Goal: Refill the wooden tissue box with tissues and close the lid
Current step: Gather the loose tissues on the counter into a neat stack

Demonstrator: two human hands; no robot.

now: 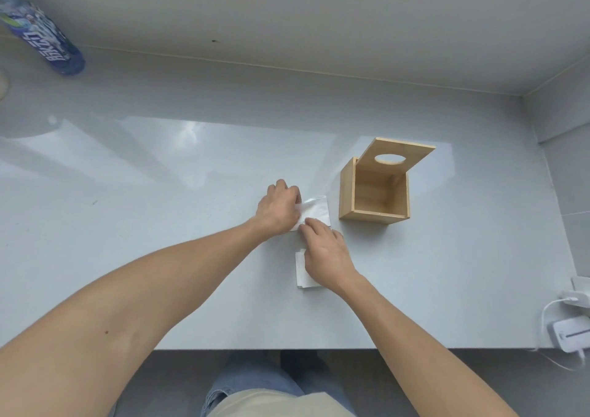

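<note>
The wooden tissue box stands on the table to the right of my hands, and its inside looks empty. Its lid, with an oval hole, is tipped up at the back. A white tissue lies just left of the box. My left hand pinches the tissue's left edge. Fingertips of my right hand press on its near edge. Under my right hand lies a small stack of white tissues, partly hidden by the hand.
A blue-labelled plastic bottle lies at the far left of the grey table. White chargers and a cable sit at the table's right front corner. A wall runs along the back and the right side.
</note>
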